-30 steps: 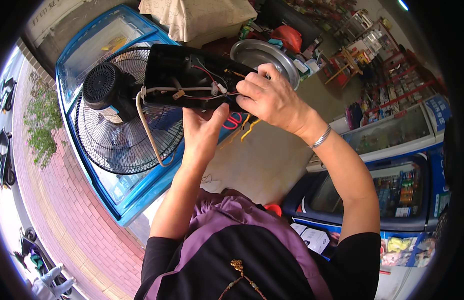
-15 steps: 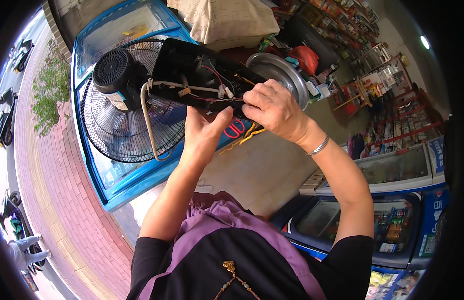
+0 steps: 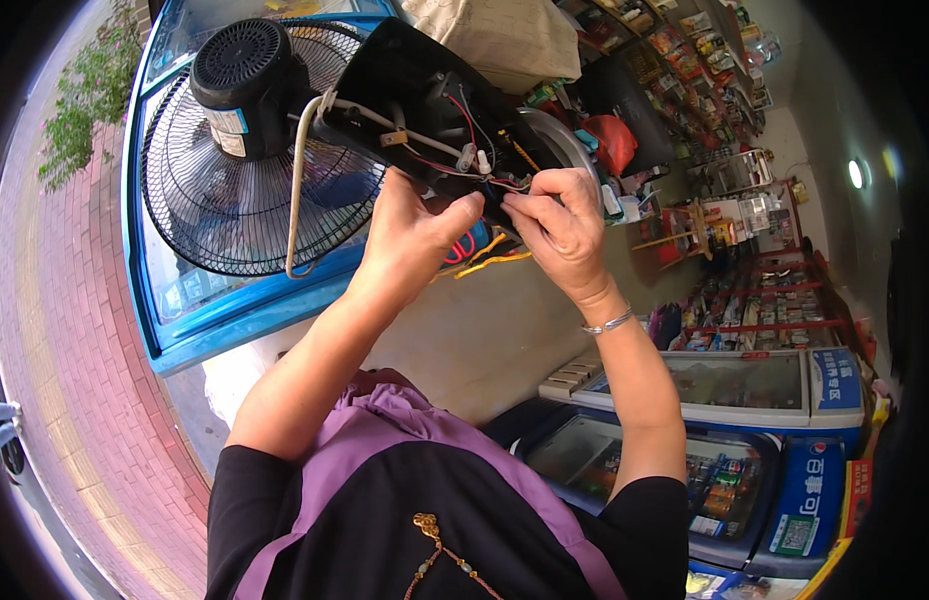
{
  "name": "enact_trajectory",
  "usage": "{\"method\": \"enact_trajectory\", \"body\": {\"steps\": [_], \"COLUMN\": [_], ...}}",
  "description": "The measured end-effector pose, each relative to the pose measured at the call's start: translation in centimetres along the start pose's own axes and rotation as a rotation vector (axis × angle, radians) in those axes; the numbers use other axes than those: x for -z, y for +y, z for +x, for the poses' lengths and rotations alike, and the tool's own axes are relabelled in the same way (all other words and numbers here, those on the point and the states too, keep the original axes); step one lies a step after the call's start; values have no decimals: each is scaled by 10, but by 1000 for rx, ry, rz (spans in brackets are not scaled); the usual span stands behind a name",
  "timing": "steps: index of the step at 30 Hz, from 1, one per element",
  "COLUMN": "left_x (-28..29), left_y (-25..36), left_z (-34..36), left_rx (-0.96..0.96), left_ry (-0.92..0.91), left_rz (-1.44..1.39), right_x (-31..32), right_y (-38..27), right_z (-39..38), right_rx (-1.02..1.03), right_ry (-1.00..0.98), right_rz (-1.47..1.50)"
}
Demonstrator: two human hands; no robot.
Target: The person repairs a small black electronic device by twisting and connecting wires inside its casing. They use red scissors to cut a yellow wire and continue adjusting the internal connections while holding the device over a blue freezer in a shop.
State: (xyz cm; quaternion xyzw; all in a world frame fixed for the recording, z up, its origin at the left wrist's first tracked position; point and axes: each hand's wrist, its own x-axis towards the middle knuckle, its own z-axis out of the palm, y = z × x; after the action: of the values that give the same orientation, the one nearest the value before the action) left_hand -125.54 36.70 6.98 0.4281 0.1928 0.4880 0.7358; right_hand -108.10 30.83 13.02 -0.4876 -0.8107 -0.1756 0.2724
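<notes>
An electric fan lies face down, its black motor cover (image 3: 243, 60) above the wire grille (image 3: 235, 200). Its long black housing (image 3: 385, 70) is open toward me, showing red, grey and white wires (image 3: 465, 115) and small white connectors (image 3: 483, 160). My left hand (image 3: 415, 230) grips the housing's near edge, thumb on top and the other fingers hidden beneath. At the housing's right end, my right hand (image 3: 560, 230) is closed in a pinch. Thin wires run up to its fingertips; what lies between them is hidden. A pale power cord (image 3: 299, 190) loops over the grille.
The fan rests on a blue-framed glass-topped freezer (image 3: 235, 325). Red-handled scissors (image 3: 463, 248) and a yellow strap (image 3: 495, 258) lie by its edge. A metal basin (image 3: 570, 140), a red bag (image 3: 613, 143) and a cloth-covered box (image 3: 495, 40) stand beyond. Drink coolers (image 3: 675, 460) are at right.
The view has shifted, so the fan appears higher. My right hand has turned and drawn slightly down from the housing's end, fingertips still pinched. My left hand keeps its hold.
</notes>
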Motion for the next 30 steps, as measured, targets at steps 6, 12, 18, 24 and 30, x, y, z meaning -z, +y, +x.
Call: {"method": "enact_trajectory", "body": {"steps": [6,12,18,24,30], "left_x": [1,-2,-3,-3,0], "left_y": [-2,-9,2,-4,-13], "left_z": [0,3,3,4,7], "left_rx": [20,-35,-17,-20,-36], "left_ry": [6,73,14,59,55], "left_rz": [16,21,-52,-39,-7], "right_x": [15,16,18,19,13], "right_y": [-5,-7,-10,-24,-38], "right_z": [21,24,26,26,23], "right_rx": [50,207,150,72,-86], "right_ry": [-217,-212,-264,-323,-338], "right_rz": [-94,-233,-265,-397,-452]}}
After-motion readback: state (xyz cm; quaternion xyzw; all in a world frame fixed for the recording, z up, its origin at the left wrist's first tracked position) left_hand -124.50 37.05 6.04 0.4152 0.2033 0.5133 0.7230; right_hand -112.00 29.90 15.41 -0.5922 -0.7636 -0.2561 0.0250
